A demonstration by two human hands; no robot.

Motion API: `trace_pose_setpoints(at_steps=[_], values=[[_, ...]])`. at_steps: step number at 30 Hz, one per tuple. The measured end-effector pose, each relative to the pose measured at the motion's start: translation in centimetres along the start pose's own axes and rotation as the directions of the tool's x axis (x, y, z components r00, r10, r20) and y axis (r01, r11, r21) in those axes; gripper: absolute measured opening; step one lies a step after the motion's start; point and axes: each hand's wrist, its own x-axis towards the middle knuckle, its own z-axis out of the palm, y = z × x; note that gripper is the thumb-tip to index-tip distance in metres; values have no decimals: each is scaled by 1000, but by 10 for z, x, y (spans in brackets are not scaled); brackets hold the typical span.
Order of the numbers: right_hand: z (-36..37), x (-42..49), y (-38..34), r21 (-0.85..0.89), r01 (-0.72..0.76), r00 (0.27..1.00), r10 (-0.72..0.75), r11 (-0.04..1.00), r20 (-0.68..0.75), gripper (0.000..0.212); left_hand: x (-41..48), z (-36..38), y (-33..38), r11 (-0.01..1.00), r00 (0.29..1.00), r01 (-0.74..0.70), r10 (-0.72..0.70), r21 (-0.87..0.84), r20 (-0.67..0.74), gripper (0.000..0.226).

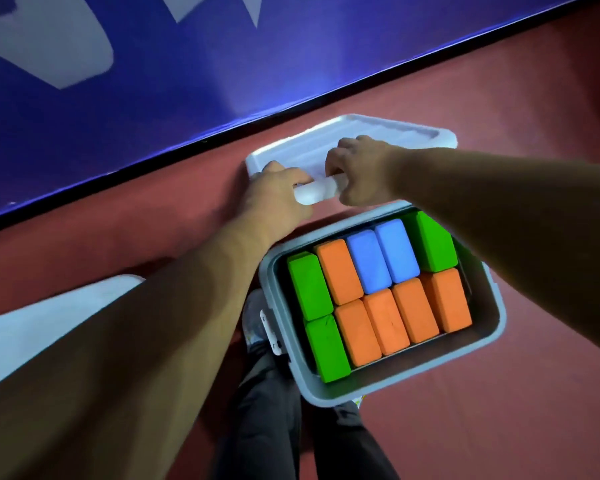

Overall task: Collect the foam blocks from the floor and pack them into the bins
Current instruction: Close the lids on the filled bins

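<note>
A grey bin stands on the red floor, packed with foam blocks: three green, two blue and several orange. Beyond it a white lid lies flat on the floor by the wall. My left hand and my right hand both grip the lid's near edge, fingers curled round its white rim or handle. The fingertips are hidden under the rim.
A blue wall banner with white lettering runs along the floor's far side. My white sleeve is at the left, and my legs in dark trousers and shoes stand beside the bin. Red floor stretches out to the right.
</note>
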Motion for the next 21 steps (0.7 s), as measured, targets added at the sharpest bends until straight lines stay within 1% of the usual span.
trace_pose_setpoints(at_steps=[1,4,7,9,11,13,15,16,18,20,21], values=[[14,-5,2,-9,11,1000,-11,1000,-1,42,-9,9,-2,1000,1000,-5,5,18,-15,48],[49,-21,3,12,37,999,-37,999,-6,35,-36,35,-8,997,1000,-10,10,81,8,52],[80,-40,0,67,31,999,-33,997,28,32,-67,59,-19,991,1000,27,-29,129,11,67],[103,-54,-3,67,23,999,-26,997,34,29,-88,73,-29,991,995,84,-88,101,38,82],[126,-67,-11,55,14,1000,-15,998,22,29,-107,88,-41,991,991,128,-128,31,21,92],[149,-74,-20,31,-1,1000,2,1000,-29,29,-124,102,-55,984,984,172,-174,-47,-46,101],[176,-79,-28,4,-20,997,20,1000,-72,35,-134,120,-71,955,968,231,-245,-184,-53,107],[190,-83,-32,9,-33,995,34,999,-89,40,-139,130,-77,933,970,228,-244,-278,-21,110],[218,-88,-39,31,-51,990,54,998,-128,44,-140,157,-100,891,985,164,-170,-424,25,116],[246,-91,-47,45,-57,982,64,997,-179,42,-133,186,-130,853,989,136,-144,-504,22,119],[259,-91,-51,56,-73,974,83,996,-211,41,-137,184,-126,846,990,128,-143,-517,11,119]])
